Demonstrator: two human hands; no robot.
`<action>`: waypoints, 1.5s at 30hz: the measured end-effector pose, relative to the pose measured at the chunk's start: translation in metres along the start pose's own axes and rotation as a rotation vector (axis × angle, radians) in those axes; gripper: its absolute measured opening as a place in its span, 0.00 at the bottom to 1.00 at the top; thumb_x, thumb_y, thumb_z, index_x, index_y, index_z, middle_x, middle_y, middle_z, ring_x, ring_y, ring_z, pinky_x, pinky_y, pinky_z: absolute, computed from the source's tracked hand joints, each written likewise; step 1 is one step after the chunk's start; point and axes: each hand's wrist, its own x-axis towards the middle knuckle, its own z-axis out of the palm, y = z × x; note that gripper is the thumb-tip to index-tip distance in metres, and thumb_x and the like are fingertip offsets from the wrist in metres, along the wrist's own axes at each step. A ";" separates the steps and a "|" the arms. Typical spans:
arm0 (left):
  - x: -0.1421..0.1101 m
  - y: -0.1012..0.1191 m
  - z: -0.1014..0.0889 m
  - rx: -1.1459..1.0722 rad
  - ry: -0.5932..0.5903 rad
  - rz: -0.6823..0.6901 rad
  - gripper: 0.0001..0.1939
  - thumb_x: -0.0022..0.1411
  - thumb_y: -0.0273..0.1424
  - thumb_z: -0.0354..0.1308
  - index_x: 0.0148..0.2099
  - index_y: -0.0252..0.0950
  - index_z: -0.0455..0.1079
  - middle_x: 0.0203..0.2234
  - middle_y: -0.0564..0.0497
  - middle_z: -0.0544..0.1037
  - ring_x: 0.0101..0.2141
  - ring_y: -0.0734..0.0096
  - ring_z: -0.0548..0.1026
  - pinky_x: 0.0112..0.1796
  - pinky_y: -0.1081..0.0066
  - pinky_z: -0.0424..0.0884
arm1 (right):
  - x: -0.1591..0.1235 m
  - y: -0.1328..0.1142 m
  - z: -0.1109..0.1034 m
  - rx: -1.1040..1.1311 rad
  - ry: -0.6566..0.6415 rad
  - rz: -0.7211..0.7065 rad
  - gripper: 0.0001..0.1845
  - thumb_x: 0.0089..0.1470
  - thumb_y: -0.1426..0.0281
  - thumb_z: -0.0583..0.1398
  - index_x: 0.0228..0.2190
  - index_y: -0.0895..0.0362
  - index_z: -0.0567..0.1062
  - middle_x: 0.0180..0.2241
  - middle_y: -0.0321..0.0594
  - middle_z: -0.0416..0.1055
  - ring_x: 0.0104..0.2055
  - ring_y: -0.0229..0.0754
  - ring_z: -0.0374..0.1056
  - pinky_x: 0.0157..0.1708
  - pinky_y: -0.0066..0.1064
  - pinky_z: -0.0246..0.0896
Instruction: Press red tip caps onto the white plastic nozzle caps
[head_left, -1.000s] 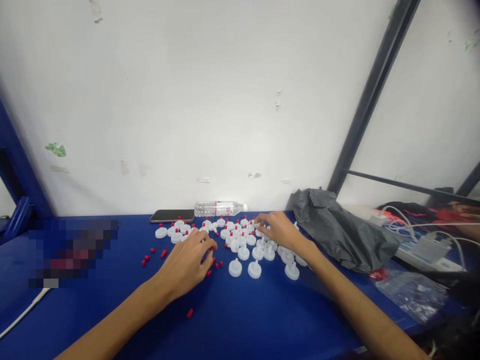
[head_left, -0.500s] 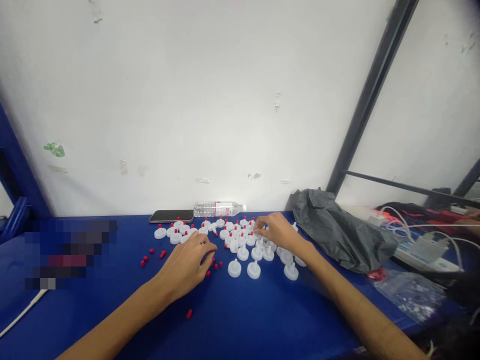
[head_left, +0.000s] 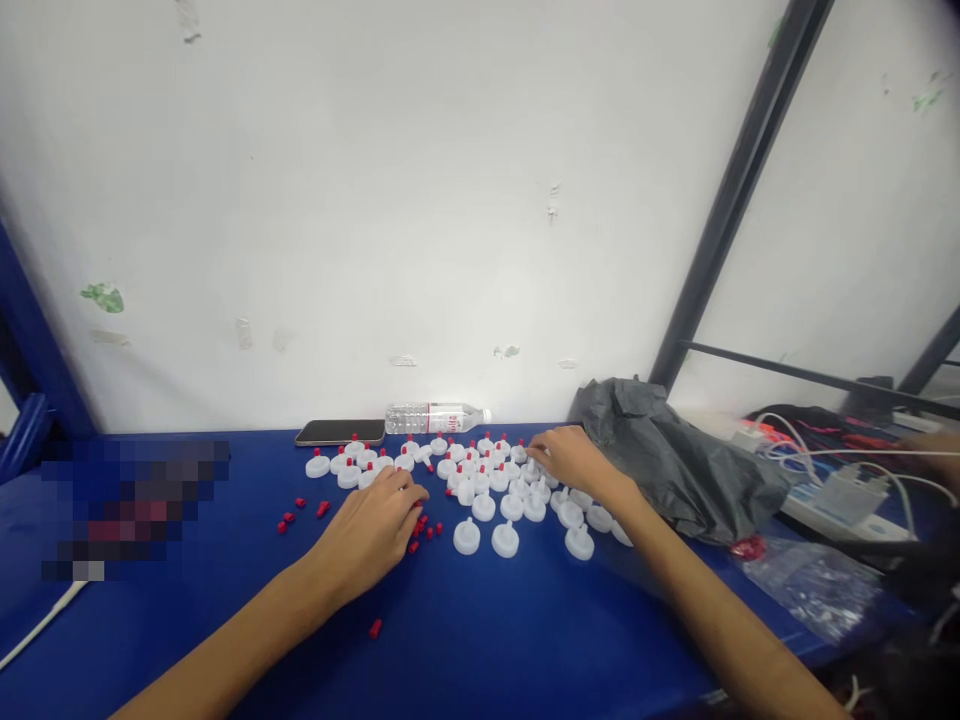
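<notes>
My left hand (head_left: 380, 520) hovers low over a small group of loose red tip caps (head_left: 429, 533), fingers bent and pinched, with a bit of red at the fingertips. Right of it spreads a cluster of white nozzle lids (head_left: 483, 508); many at the back carry red tip caps, while those in front and at right have bare nozzles. At the cluster's back right, my right hand (head_left: 574, 457) has thumb and finger closed around the top of a white nozzle lid (head_left: 532, 470), partly hidden by the fingers.
Behind the lids lie a clear plastic bottle (head_left: 435, 418) and a phone (head_left: 341, 432). A dark grey bag (head_left: 675, 460) slumps at right, beside a power strip (head_left: 847, 510) with cables and a clear plastic bag (head_left: 814, 585). More red caps (head_left: 322, 509) lie left on the blue tabletop (head_left: 465, 640).
My right hand has shifted slightly right, away from a lid that now shows a red tip cap, to a neighbouring lid. My left hand stays near the loose red caps.
</notes>
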 end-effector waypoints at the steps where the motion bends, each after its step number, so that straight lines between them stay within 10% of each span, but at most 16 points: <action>1: 0.000 0.000 0.000 -0.003 0.002 0.001 0.14 0.68 0.27 0.48 0.47 0.39 0.75 0.40 0.46 0.78 0.44 0.57 0.74 0.40 0.61 0.71 | 0.000 0.000 -0.001 0.002 0.004 -0.002 0.13 0.64 0.67 0.56 0.37 0.53 0.82 0.36 0.44 0.82 0.41 0.48 0.77 0.44 0.34 0.61; 21: 0.002 0.001 -0.001 -0.033 -0.040 -0.017 0.13 0.69 0.30 0.46 0.40 0.40 0.73 0.35 0.46 0.78 0.40 0.58 0.74 0.37 0.63 0.68 | -0.005 -0.006 -0.010 0.161 0.097 0.078 0.08 0.64 0.69 0.56 0.41 0.57 0.75 0.36 0.44 0.80 0.38 0.46 0.75 0.34 0.31 0.60; 37: 0.000 0.003 -0.004 0.032 -0.034 -0.033 0.12 0.69 0.31 0.47 0.41 0.39 0.73 0.36 0.45 0.78 0.41 0.54 0.75 0.36 0.62 0.69 | -0.020 -0.058 -0.019 0.433 0.282 -0.310 0.12 0.66 0.60 0.56 0.46 0.52 0.74 0.44 0.41 0.76 0.44 0.44 0.73 0.45 0.37 0.67; 45: -0.004 0.016 -0.008 -0.017 0.064 0.175 0.08 0.71 0.35 0.49 0.45 0.42 0.69 0.38 0.50 0.77 0.40 0.60 0.74 0.34 0.65 0.68 | -0.035 -0.091 -0.012 0.572 0.224 -0.627 0.33 0.56 0.50 0.62 0.56 0.53 0.64 0.42 0.41 0.76 0.44 0.43 0.73 0.47 0.36 0.68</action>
